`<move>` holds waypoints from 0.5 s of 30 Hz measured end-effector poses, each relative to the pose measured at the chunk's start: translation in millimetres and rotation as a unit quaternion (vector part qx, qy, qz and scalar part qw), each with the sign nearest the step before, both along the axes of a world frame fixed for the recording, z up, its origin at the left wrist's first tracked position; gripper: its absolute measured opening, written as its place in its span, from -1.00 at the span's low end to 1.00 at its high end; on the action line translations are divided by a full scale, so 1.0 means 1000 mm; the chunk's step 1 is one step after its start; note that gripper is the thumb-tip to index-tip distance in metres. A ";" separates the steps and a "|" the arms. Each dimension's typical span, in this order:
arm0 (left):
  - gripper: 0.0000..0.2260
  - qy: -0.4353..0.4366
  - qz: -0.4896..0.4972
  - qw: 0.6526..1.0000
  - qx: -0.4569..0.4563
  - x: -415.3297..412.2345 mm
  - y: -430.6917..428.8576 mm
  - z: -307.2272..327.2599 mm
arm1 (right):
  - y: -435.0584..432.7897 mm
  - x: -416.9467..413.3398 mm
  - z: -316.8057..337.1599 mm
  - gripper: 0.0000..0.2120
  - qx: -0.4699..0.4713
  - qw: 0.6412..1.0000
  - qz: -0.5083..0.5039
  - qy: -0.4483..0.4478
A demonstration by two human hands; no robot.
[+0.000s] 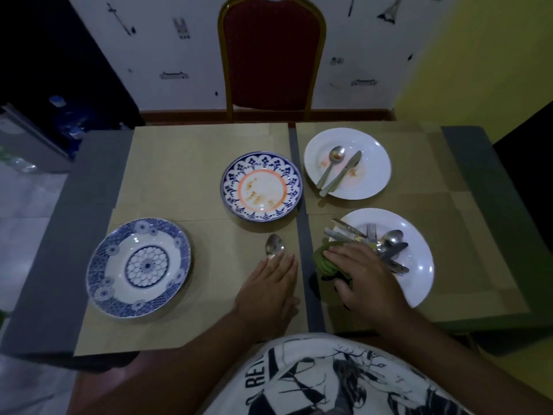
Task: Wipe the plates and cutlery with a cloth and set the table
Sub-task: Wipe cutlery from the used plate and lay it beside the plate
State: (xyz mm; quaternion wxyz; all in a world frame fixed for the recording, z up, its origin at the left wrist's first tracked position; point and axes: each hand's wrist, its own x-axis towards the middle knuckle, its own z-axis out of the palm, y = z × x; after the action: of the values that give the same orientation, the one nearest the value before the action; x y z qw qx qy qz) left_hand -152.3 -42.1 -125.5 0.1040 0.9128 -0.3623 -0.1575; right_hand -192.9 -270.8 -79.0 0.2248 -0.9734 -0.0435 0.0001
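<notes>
A blue patterned plate (138, 267) lies at the near left, clean. A blue-rimmed plate with an orange ring (261, 186) sits in the middle, smeared with food. At the far right a white plate (371, 163) carries a spoon (331, 163) and a knife (342, 173). A near-right white plate (419, 256) holds several pieces of cutlery (386, 244). My left hand (270, 290) lies flat over the handle of a spoon (274, 245) on the mat. My right hand (365, 275) grips a green cloth (324, 262) beside the near-right plate.
Tan placemats (185, 175) cover a grey table (59, 235). A red chair with a gold frame (270, 55) stands at the far side. Bottles (67, 121) sit on the floor at the far left.
</notes>
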 end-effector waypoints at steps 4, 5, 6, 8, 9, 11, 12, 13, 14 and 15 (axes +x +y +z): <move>-0.32 -0.056 -0.015 0.996 -0.073 0.007 -0.026 0.005 | -0.010 -0.002 0.006 -0.45 0.029 0.999 -0.036 -0.026; -0.34 -0.058 -0.012 0.995 -0.085 0.008 -0.034 0.007 | -0.015 -0.003 0.008 -0.45 0.040 0.997 -0.050 -0.034; -0.36 -0.063 -0.008 0.993 -0.095 0.010 -0.043 0.010 | -0.020 -0.004 0.009 -0.46 0.046 0.996 -0.067 -0.043; -0.40 -0.070 -0.006 0.992 -0.104 0.012 -0.059 0.015 | -0.034 -0.008 0.010 -0.47 0.041 0.993 -0.100 -0.054; -0.42 -0.071 -0.009 0.992 -0.108 0.013 -0.067 0.018 | -0.041 -0.011 0.010 -0.47 0.034 0.992 -0.112 -0.054; -0.47 -0.071 -0.012 0.989 -0.129 0.013 -0.083 0.021 | -0.056 -0.018 0.007 -0.47 0.022 0.990 -0.129 -0.047; -0.51 -0.067 -0.008 0.988 -0.138 0.012 -0.091 0.022 | -0.063 -0.023 0.005 -0.47 0.017 0.990 -0.136 -0.043; -0.56 -0.061 -0.001 0.988 -0.139 0.011 -0.099 0.022 | -0.070 -0.027 0.004 -0.47 0.014 0.989 -0.142 -0.039; -0.59 -0.057 0.006 0.989 -0.136 0.010 -0.106 0.021 | -0.076 -0.031 0.003 -0.47 0.010 0.988 -0.149 -0.033; -0.63 -0.051 0.017 0.990 -0.127 0.009 -0.113 0.020 | -0.080 -0.034 0.003 -0.47 0.006 0.987 -0.156 -0.027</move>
State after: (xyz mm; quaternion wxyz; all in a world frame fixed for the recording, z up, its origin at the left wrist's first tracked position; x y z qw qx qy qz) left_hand -143.5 -155.1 -105.9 0.2033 0.9050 -0.3685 -0.0615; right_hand -227.1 -351.3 -76.4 0.2266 -0.9665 0.1031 -0.0620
